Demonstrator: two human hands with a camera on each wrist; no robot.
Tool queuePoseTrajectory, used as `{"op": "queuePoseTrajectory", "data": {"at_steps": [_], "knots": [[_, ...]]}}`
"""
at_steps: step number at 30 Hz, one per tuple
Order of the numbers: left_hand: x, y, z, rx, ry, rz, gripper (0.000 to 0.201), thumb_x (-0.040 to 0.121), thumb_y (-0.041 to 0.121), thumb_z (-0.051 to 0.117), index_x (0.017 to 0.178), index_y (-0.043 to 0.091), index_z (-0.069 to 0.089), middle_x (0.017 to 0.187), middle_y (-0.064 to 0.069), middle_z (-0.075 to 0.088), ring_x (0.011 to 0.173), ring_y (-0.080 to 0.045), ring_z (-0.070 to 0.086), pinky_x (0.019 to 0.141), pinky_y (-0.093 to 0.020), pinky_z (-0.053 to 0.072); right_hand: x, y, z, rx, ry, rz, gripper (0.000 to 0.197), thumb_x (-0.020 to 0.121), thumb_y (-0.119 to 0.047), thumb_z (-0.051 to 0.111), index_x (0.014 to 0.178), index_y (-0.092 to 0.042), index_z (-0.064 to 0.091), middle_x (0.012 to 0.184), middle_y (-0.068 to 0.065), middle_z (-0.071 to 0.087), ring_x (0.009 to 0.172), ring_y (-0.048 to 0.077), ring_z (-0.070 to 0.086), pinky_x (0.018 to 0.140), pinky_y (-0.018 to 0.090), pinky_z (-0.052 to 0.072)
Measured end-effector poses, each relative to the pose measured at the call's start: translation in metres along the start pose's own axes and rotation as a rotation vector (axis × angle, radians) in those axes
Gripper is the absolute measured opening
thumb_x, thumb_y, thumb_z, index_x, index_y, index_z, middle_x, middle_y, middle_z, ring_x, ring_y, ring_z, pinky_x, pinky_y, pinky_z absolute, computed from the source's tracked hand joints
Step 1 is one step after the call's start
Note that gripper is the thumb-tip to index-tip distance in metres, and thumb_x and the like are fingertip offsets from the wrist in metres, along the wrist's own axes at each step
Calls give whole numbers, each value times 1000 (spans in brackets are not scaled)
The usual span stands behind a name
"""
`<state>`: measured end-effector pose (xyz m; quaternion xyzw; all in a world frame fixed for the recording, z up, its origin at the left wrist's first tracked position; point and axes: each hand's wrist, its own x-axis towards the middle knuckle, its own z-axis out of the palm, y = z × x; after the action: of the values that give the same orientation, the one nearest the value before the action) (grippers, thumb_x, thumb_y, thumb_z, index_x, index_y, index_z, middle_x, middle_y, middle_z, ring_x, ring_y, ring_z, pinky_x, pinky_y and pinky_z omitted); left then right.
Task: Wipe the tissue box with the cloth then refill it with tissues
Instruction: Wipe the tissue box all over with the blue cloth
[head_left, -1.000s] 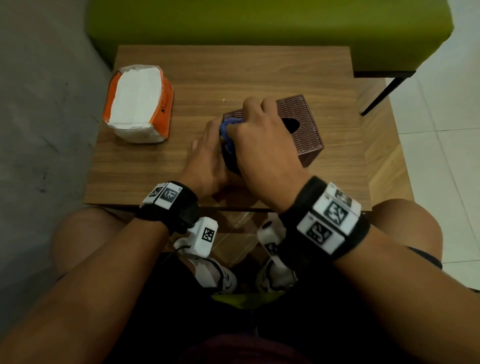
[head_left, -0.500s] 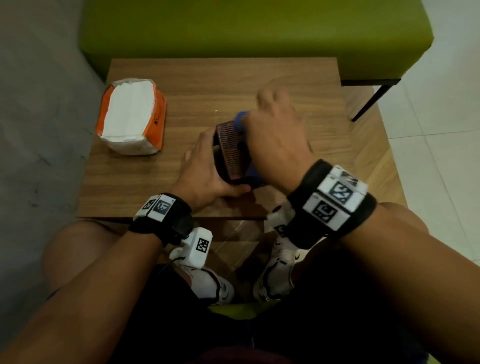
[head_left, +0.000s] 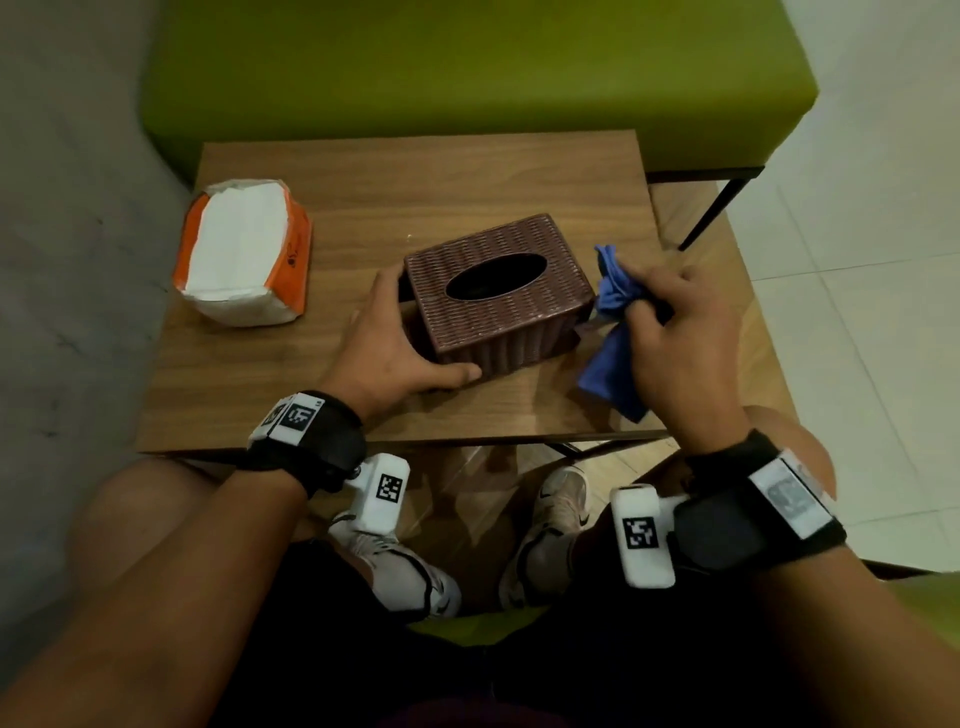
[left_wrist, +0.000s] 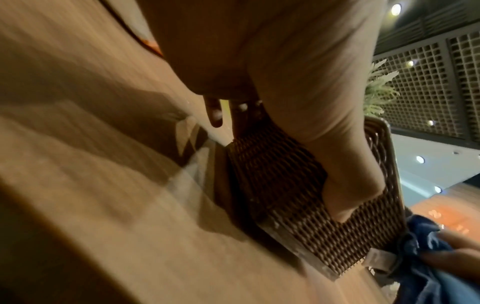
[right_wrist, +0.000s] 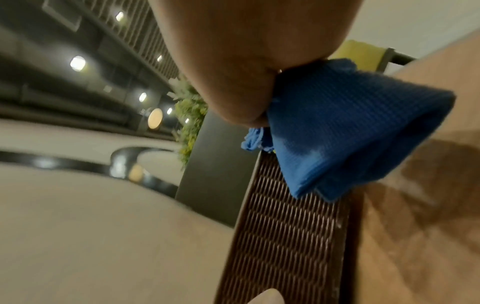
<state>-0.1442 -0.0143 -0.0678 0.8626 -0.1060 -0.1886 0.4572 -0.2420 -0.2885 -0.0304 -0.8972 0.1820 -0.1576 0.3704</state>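
Head view: one tissue box (head_left: 498, 293), brown woven, upright mid-bench, oval slot up and dark inside. One pack of tissues (head_left: 244, 254), orange wrap, white sheets showing, near the bench's (head_left: 249, 364) far-left corner, well apart from the box. One blue cloth (head_left: 615, 332), bunched, just beside the box's right end near the bench's right edge; touching or not, cannot tell from here.

Left hand (head_left: 387, 345) wrapped round the box's left near corner, thumb along the near side, fingers behind the left end. Right hand (head_left: 685, 343) curled tight on the cloth, a tail of it hanging toward the near edge.

Left wrist view adds: thumb (left_wrist: 335, 185) pressed flat on the woven side, a white tab at the box's lower corner (left_wrist: 378, 258), cloth (left_wrist: 420, 242) at that same end. Right wrist view adds: cloth (right_wrist: 350, 131) gripped in the fist, its loose fold overlapping the top of the box's woven end (right_wrist: 283, 236). Background blurred in both.

Against half a second ago: box then tipped on its side under both hands, cloth on top of it; now set flat, cloth drawn off to the right.
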Motion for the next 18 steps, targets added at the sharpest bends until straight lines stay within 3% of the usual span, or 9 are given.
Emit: {"op": "queuePoseTrajectory", "data": {"at_steps": [1,2,3,5,7,10,12,15,18], "knots": [[1,4,-2,-47,5,-10,125,58,39,105,158,32,32,140,25,49,127,6,51,107,-15,43,4,-1,3,52,4,27,44,97,-11,56,135,-25,72,112,6,65,102,17,59,89,25,45],[2,7,-4,-93,7,-23,120,62,32,104,159,30,33,136,26,49,121,13,50,98,-7,42,8,-1,5,97,-8,47,46,96,-14,55,137,-27,72,117,6,69,107,17,62,96,31,49],[4,9,-7,-136,4,-33,120,63,32,103,160,30,32,136,23,51,119,13,51,95,-8,43,11,-3,8,137,-34,63,46,97,-15,55,138,-28,71,122,5,70,112,16,64,103,36,51],[5,14,-13,-210,5,-45,127,59,44,103,162,34,28,139,13,56,123,4,56,100,-20,49,15,-9,10,194,-92,67,44,100,-14,56,139,-28,70,129,-1,71,121,12,64,112,40,50],[6,17,-17,-263,18,-66,127,61,52,101,163,36,26,138,4,62,123,-5,62,104,-29,53,19,-18,8,262,-137,52,41,102,-9,57,137,-25,70,131,-8,72,124,7,64,113,35,50],[7,20,-23,-330,33,-78,124,61,72,92,162,37,28,139,-7,68,123,-10,67,103,-28,55,25,-27,5,340,-172,50,39,104,-6,54,136,-20,72,127,-7,74,119,3,67,104,24,52],[5,20,-29,-351,-11,-53,131,54,81,90,161,38,30,150,-8,63,137,-14,62,112,-38,53,30,-30,4,342,-157,71,38,104,-6,54,135,-17,73,125,-5,75,116,4,69,101,24,54],[0,18,-37,-301,-157,8,131,53,53,103,159,45,27,167,8,43,153,-14,45,121,-41,46,39,-34,1,355,-163,116,36,102,-4,54,119,-25,78,106,-18,78,98,-4,71,87,22,57],[-2,19,-39,-168,-229,71,126,66,20,103,156,51,21,156,33,33,156,-8,36,115,-20,44,45,-37,1,342,-174,133,39,100,-3,55,113,-32,77,94,-24,74,87,-8,69,81,21,55]]}}
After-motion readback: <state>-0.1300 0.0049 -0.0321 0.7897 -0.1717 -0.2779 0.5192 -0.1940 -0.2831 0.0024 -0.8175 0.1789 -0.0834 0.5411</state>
